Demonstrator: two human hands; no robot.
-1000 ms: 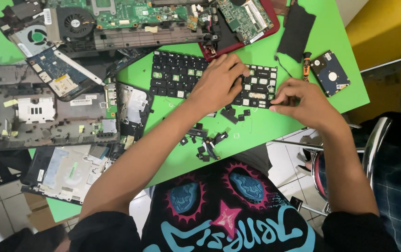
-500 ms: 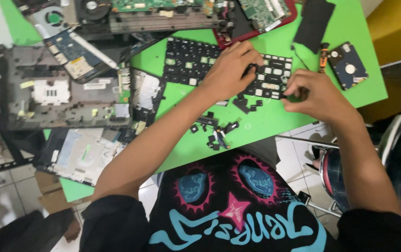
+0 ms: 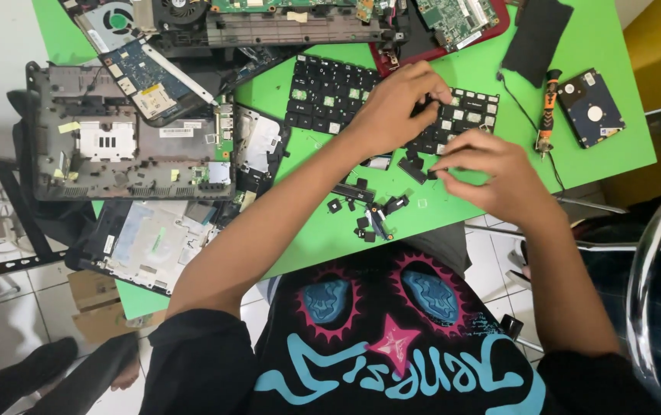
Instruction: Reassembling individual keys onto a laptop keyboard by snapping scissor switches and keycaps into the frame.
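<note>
— So, nearest the table's [image 3: 307, 238] front edge, what do you have?

— I see loose black keycaps [image 3: 367, 211] scattered there, just short of the edge, probably dropped close so they stay within reach. My view looks straight down on it all.

— And the hands?

— Right hand [image 3: 492, 173] hovers just above that scatter, fingertips pinched together on something small and dark; I judge it a keycap, though it is too small to be sure. Left hand [image 3: 396, 104] lies farther in, flat over the black keyboard [image 3: 330, 96], fingers curled down onto its right part, seemingly pressing it still so that keys can be pried off.

— Where does the keyboard sit?

— Middle of the green surface, slanted, many keys already gone from its right end.

— Beyond that?

— Toward the right edge, an orange-handled screwdriver [image 3: 548, 107] and a hard drive [image 3: 592, 107] lie parked aside. Along the left edge sits an opened laptop chassis [image 3: 123, 138]; at the far edge, circuit boards [image 3: 453, 15] and a cooling fan [image 3: 119, 19] are piled out of the way.
</note>
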